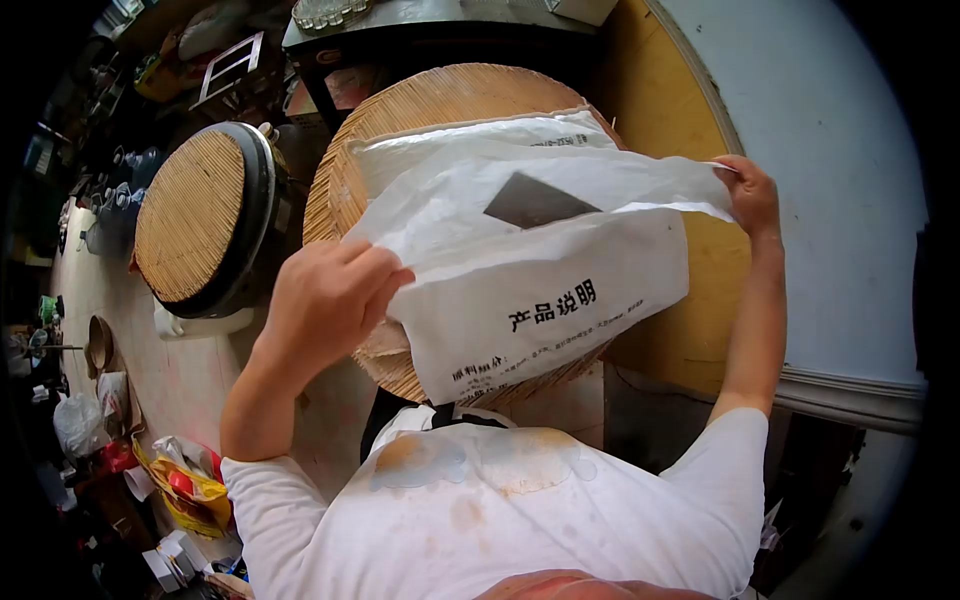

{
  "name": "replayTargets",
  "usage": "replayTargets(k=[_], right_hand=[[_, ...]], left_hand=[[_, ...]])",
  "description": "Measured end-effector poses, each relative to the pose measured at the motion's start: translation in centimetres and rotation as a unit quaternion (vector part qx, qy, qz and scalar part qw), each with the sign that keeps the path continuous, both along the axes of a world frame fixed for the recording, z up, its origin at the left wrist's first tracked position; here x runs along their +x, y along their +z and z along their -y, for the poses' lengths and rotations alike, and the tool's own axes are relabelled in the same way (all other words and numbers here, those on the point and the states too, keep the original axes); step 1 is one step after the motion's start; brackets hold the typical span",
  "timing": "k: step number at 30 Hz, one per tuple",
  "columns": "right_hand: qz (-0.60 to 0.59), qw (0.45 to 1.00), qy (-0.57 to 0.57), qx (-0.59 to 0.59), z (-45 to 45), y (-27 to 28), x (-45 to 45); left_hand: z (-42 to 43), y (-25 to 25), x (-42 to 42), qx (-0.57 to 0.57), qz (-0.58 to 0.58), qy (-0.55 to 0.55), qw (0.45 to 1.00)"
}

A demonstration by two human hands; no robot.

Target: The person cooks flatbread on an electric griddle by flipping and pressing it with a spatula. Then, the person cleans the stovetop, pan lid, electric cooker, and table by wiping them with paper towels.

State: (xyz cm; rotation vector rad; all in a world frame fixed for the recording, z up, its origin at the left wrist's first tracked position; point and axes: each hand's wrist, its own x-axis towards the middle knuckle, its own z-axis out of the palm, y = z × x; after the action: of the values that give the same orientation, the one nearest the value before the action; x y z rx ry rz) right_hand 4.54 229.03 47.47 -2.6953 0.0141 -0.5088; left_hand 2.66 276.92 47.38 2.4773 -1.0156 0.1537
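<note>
A white woven sack (545, 270) with black printed characters stretches between my two hands above a round woven-stalk top (470, 90). My left hand (335, 295) pinches the sack's left edge, fingers closed. At the far right corner, my right hand (752, 195) grips the sack's edge between thumb and fingers. Between the sack's upper and lower layers shows a dark grey four-sided patch (540, 200); I cannot tell what it is. Beneath and behind it, a second white printed sack (400, 165) lies on the round top.
To the left stands a smaller round top (190, 215) with a dark rim. A dark table (440, 30) carrying a glass dish (330, 12) is at the back. A pale wall panel (850, 200) rises at right. Bags, including a yellow one (195, 495), lie on the left floor.
</note>
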Motion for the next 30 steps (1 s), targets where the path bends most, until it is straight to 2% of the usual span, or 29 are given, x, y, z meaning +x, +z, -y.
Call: replayTargets(k=[2, 3, 5, 6, 7, 10, 13, 16, 18, 20, 23, 25, 27, 29, 30], right_hand=[[-0.027, 0.999, -0.024, 0.004, 0.2, 0.5, -0.6], [-0.057, 0.997, -0.046, 0.009, 0.2, 0.9, -1.2], [-0.004, 0.999, -0.047, -0.021, 0.1, 2.6, -1.4], [0.039, 0.998, -0.044, 0.006, 0.2, 3.3, -1.0], [0.081, 0.995, -0.043, 0.034, 0.3, 3.7, -0.8], [-0.013, 0.996, -0.077, -0.047, -0.2, 3.7, 0.8], [0.001, 0.995, -0.093, -0.039, -0.4, 4.1, 1.0], [-0.020, 0.990, -0.130, -0.047, -1.1, 4.4, 1.3], [-0.046, 0.983, -0.162, -0.066, -1.7, 4.4, 1.1], [0.055, 0.989, -0.095, 0.096, -1.7, 3.1, 0.8], [0.090, 0.987, -0.091, 0.098, -3.6, 2.4, -0.9], [0.082, 0.985, -0.087, 0.129, -5.1, 1.1, -2.8], [0.017, 0.990, -0.015, 0.139, -7.2, -0.1, -5.8], [-0.020, 0.987, -0.037, 0.155, -11.1, -1.2, -9.5], [-0.006, 0.988, -0.025, 0.155, -11.9, -2.8, -11.4]], left_hand=[[0.3, 2.5, -1.3, -0.040, 0.077, 0.000, 0.996], [0.4, 3.0, -1.2, -0.041, 0.077, -0.009, 0.996], [0.4, 3.8, 0.0, -0.082, 0.187, 0.025, 0.979], [0.1, 3.9, 0.9, -0.091, 0.202, 0.046, 0.974], [-0.2, 4.0, 1.8, -0.095, 0.202, 0.051, 0.973], [0.1, 3.6, 4.8, -0.064, 0.162, 0.058, 0.983], [-0.3, 2.2, 6.7, -0.045, 0.180, 0.078, 0.980], [-0.5, 1.6, 8.2, -0.081, 0.156, 0.084, 0.981], [-0.6, 0.3, 10.0, -0.072, 0.140, 0.070, 0.985], [-0.9, -1.9, 12.6, -0.047, 0.121, 0.068, 0.989], [-1.1, -5.4, 15.6, -0.029, 0.089, 0.087, 0.992], [-1.2, -7.6, 17.1, -0.017, 0.049, 0.108, 0.993], [-1.6, -11.0, 18.9, -0.006, 0.042, 0.108, 0.993], [-2.1, -13.6, 19.6, 0.020, 0.015, 0.122, 0.992], [-2.5, -15.7, 20.2, -0.020, 0.032, 0.118, 0.992]])
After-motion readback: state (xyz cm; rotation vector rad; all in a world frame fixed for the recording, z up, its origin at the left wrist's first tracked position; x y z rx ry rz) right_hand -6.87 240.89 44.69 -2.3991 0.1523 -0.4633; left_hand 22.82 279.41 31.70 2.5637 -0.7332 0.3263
